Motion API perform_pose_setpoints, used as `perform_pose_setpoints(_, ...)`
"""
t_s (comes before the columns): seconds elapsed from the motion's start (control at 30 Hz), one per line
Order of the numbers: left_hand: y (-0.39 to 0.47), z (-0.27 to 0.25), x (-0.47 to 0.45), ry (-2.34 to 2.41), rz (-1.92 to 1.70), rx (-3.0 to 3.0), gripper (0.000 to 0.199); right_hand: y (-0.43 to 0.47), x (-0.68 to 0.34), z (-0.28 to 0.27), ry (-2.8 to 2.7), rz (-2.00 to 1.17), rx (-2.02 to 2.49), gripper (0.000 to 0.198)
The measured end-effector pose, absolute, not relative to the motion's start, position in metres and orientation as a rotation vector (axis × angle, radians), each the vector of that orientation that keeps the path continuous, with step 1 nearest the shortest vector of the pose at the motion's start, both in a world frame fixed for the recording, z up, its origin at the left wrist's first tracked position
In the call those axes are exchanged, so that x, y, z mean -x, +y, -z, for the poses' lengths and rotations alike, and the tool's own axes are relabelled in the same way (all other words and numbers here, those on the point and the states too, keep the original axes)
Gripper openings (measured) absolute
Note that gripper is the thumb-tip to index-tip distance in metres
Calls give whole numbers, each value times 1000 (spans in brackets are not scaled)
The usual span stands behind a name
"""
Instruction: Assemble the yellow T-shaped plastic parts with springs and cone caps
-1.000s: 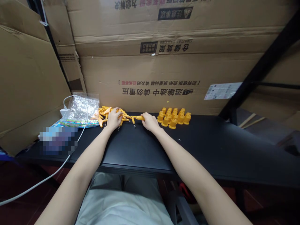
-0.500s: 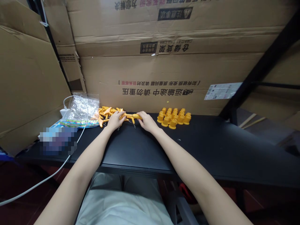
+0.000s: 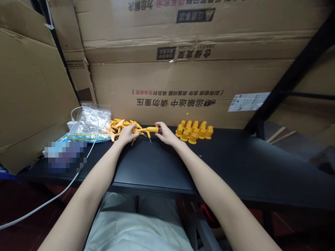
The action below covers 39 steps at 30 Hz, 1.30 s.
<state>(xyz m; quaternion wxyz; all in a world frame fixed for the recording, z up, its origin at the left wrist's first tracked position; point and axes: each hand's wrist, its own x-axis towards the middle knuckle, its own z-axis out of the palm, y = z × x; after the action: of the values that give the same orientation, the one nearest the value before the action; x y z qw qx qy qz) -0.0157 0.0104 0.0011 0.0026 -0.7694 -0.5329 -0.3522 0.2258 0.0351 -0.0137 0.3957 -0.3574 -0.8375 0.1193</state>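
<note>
Evidently we had both hands at work near the far edge of the black surface (image 3: 154,170), and, taking the piece between them as the centre of a clock, we saw the left hand (image 3: 127,135) at nine and the right hand (image 3: 166,134) at three. The left hand was closed around the crossbar of an orange corkscrew (image 3: 142,130), whose stem pointed to three o'clock into a yellow cap (image 3: 152,129); we could not see the spiral, which presumably sat inside. The right hand's thumb and fingers stood about the cap's far end, though we could not tell whether they pinched it or had just parted. Close by at six o'clock a loose corkscrew (image 3: 148,134) showed its bare metal spiral; at nine to ten, behind the left hand, lay a pile of corkscrews (image 3: 119,124), with a clear plastic bag (image 3: 94,118) beyond it. At three, past the right hand, a group of caps (image 3: 193,138) stood upright, and cardboard (image 3: 167,76) rose at twelve. We judged both pieces light, stiff and hard to break, their plastic perhaps a little slick. The crossbar looked the surest hold, giving leverage and keeping skin off the point, while the cap seemed best taken around its ribbed-looking barrel or by its flared rim.
</note>
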Motion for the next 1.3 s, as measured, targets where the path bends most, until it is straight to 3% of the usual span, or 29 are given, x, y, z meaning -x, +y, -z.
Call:
perform_pose_setpoints(0.17,12,0,17,-1645,1115,2432,23,35,-231,6,-2099,-384,863,34)
perform_pose_setpoints(0.47,15,1,21,-1676,1119,2451,23,27,-231,-2,-2137,-317,882,37)
perform_pose_setpoints(0.6,13,-1,21,-1615,1129,2484,22,24,-232,-5,-2073,-515,965,39)
perform_pose_setpoints(0.73,10,-3,17,-1586,1127,2511,21,21,-232,-8,-1949,-816,1004,30)
perform_pose_setpoints(1.0,5,-7,12,-1586,1176,2504,21,13,-217,-9,-1624,-1093,1228,63)
perform_pose_setpoints(1.17,5,-9,11,-1622,1158,2507,22,13,-216,-12,-1582,-1145,1323,72)
perform_pose_setpoints(1.23,6,-8,12,-1624,1161,2504,22,13,-218,-14,-1599,-1197,1302,67)
perform_pose_setpoints(1.3,7,-8,13,-1626,1156,2500,22,11,-221,-16,-1640,-1255,1216,47)
